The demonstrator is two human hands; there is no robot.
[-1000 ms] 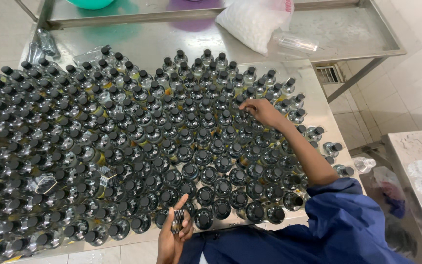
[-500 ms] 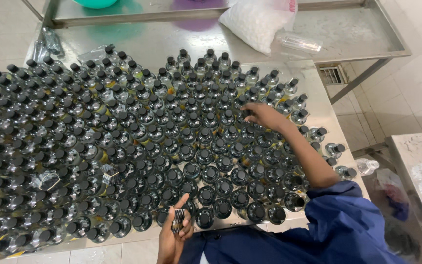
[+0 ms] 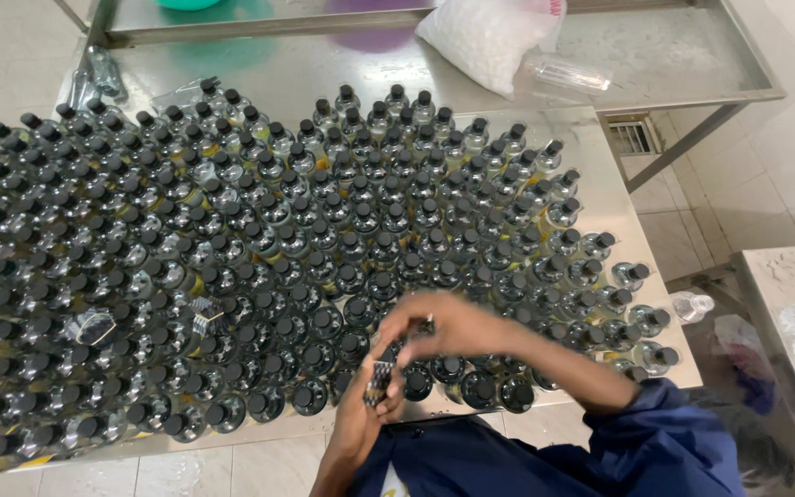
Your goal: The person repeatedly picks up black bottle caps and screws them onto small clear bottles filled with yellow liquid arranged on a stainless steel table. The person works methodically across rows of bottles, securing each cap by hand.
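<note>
well, my two hands sit low in the middle of the frame, right over the near edge of the desk [image 3: 637, 198]. the risk here is a bump. the small bottles [image 3: 324, 239] with black caps stand packed close, all across the left and middle of the frame, and some stand right at the near edge. if my wrist or sleeve [image 3: 664, 442] knocks one, i think it could tip its neighbours, or fall off the edge to the floor. the little thing i hold could slip too, since my hands look blurred.

my left hand [image 3: 361, 419] comes up from the bottom of the frame. its grip is pinching a small dark ribbed thing [image 3: 377, 382], maybe a cap or a sleeve for a bottle; i cannot tell which. my right hand [image 3: 448, 327] is curled over the top of it, fingers bent and close together. it seems to touch the same small thing, but the blur hides whether it holds anything of its own.

at the top of the frame lie a white bag [image 3: 485, 37] and a clear bottle [image 3: 568, 74] on its side.
</note>
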